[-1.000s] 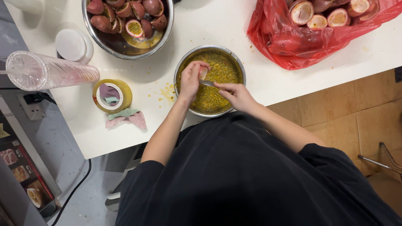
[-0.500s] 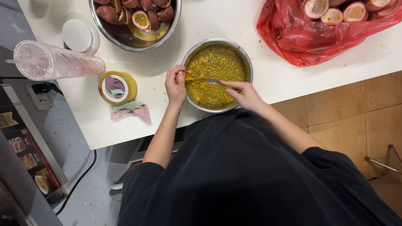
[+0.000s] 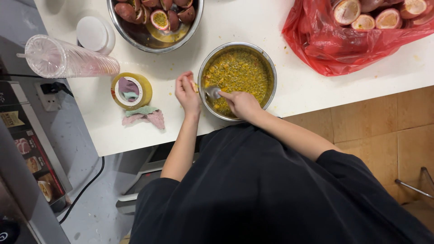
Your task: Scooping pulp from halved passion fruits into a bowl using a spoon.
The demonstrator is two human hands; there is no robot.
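A steel bowl (image 3: 270,72) full of yellow seedy passion fruit pulp stands on the white counter (image 3: 253,22). My right hand (image 3: 242,104) holds a metal spoon (image 3: 212,92) whose tip rests in the pulp at the bowl's near left side. My left hand (image 3: 186,90) sits just outside the bowl's left rim, fingers pinched on a small yellowish piece of fruit. A larger steel bowl (image 3: 192,31) at the back holds halved purple passion fruits and juice.
A red plastic bag (image 3: 343,49) of cut fruit halves lies at the back right. On the left are a lying stack of clear plastic cups (image 3: 68,58), a white lid (image 3: 92,34), a yellow tape roll (image 3: 131,90) and a pink-green cloth (image 3: 144,116). The counter edge runs near my body.
My left hand has moved out of the pulp bowl to its left rim. My right hand has drawn the spoon toward the bowl's near left side.
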